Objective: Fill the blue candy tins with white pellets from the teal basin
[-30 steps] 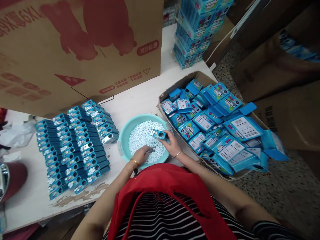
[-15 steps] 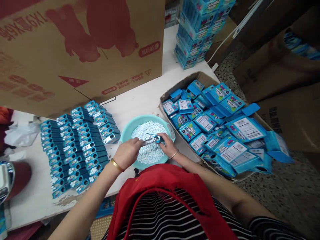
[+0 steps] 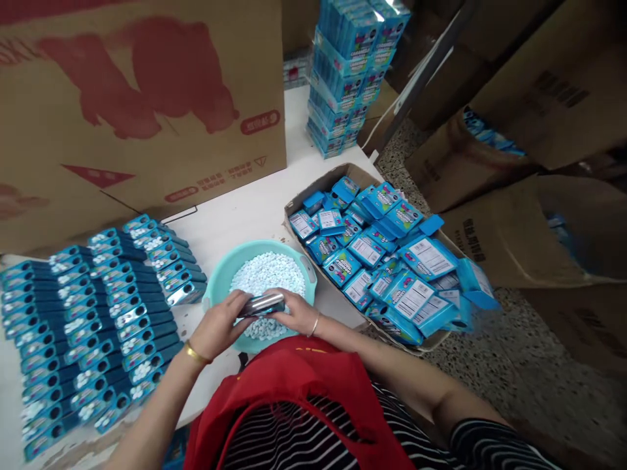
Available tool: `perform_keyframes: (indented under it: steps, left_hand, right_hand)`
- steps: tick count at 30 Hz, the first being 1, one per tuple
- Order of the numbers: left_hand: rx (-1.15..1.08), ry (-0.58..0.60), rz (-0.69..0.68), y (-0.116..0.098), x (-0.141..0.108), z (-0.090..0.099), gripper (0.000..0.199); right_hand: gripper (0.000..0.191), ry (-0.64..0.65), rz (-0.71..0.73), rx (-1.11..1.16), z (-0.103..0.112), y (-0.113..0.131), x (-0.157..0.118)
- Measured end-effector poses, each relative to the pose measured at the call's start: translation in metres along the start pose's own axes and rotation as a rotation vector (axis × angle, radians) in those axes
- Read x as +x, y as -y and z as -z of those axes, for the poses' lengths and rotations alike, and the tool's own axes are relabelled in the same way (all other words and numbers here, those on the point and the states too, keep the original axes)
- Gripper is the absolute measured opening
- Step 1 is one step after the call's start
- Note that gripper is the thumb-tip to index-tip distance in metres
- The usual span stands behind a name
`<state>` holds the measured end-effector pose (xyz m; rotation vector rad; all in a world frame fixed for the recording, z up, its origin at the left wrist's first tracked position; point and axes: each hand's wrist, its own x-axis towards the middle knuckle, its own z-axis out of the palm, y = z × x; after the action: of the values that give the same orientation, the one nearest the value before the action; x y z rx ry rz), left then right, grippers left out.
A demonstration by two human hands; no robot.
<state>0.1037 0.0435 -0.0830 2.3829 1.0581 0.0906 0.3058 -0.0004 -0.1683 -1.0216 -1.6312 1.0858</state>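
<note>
Both hands, left and right, pinch one silvery dispenser over the pellet basin; best kept level above it.

Both hands, the left hand and right hand, met over the near rim of a teal basin on a crowded white table. Rows of small blue cases hemmed the basin on the left, nearly touching it. An open carton of blue packets pressed close on the right. A large cardboard box walled off the far left, and a stack of blue boxes stood at the far edge. A bare strip of tabletop ran from the basin's far side between box and carton.
</note>
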Motion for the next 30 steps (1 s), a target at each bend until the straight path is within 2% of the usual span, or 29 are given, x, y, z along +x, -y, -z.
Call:
perform_keyframes:
  steps: [2, 3, 5, 6, 8, 10, 12, 14, 17, 20, 22, 24, 27, 28, 30]
  left_hand:
    - [-0.024, 0.029, 0.025, 0.001, -0.01, -0.005, 0.023]
    - [-0.03, 0.01, 0.052, 0.002, -0.017, -0.003, 0.022]
    - [-0.023, -0.091, 0.119, 0.01, -0.035, 0.007, 0.023]
    - [-0.009, -0.155, 0.162, 0.016, -0.046, 0.014, 0.023]
    - [0.045, -0.277, 0.267, 0.035, -0.068, 0.028, 0.023]
    - [0.112, -0.35, 0.379, 0.058, -0.089, 0.038, 0.022]
    - [0.158, -0.364, 0.472, 0.084, -0.106, 0.039, 0.022]
    - [0.175, -0.312, 0.538, 0.107, -0.115, 0.031, 0.023]
    - [0.162, -0.207, 0.593, 0.133, -0.114, 0.006, 0.021]
    - [0.16, -0.177, 0.645, 0.146, -0.104, -0.018, 0.021]
    - [0.183, -0.209, 0.692, 0.148, -0.1, -0.028, 0.025]
    - [0.209, -0.306, 0.709, 0.145, -0.099, -0.032, 0.035]
    - [0.195, -0.455, 0.593, 0.131, -0.096, -0.033, 0.036]
    - [0.169, -0.448, 0.522, 0.125, -0.092, -0.034, 0.032]
    - [0.112, -0.34, 0.387, 0.112, -0.075, -0.04, 0.028]
  right_hand:
    - [0.043, 0.0, 0.009, -0.037, 0.02, 0.0, -0.003]
    - [0.045, -0.049, -0.013, -0.083, 0.036, -0.004, -0.005]
    - [0.045, -0.169, -0.075, -0.267, 0.076, -0.02, -0.008]
    - [0.046, -0.144, -0.1, -0.404, 0.097, -0.031, -0.009]
    - [0.056, 0.022, -0.161, -0.675, 0.134, -0.054, -0.014]
    - [0.074, 0.258, -0.28, -0.889, 0.157, -0.073, -0.02]
    - [0.087, 0.463, -0.366, -1.03, 0.166, -0.084, -0.025]
    - [0.09, 0.578, -0.369, -1.118, 0.164, -0.085, -0.025]
    - [0.08, 0.627, -0.289, -1.205, 0.154, -0.078, -0.017]
    - [0.071, 0.637, -0.242, -1.238, 0.155, -0.074, -0.008]
    - [0.062, 0.599, -0.247, -1.222, 0.165, -0.074, -0.006]
    - [0.048, 0.486, -0.282, -1.17, 0.18, -0.073, -0.008]
    - [0.04, 0.148, -0.305, -0.99, 0.195, -0.056, -0.013]
    - [0.043, 0.008, -0.298, -0.891, 0.195, -0.045, -0.015]
    - [0.05, -0.254, -0.297, -0.623, 0.182, -0.02, -0.016]
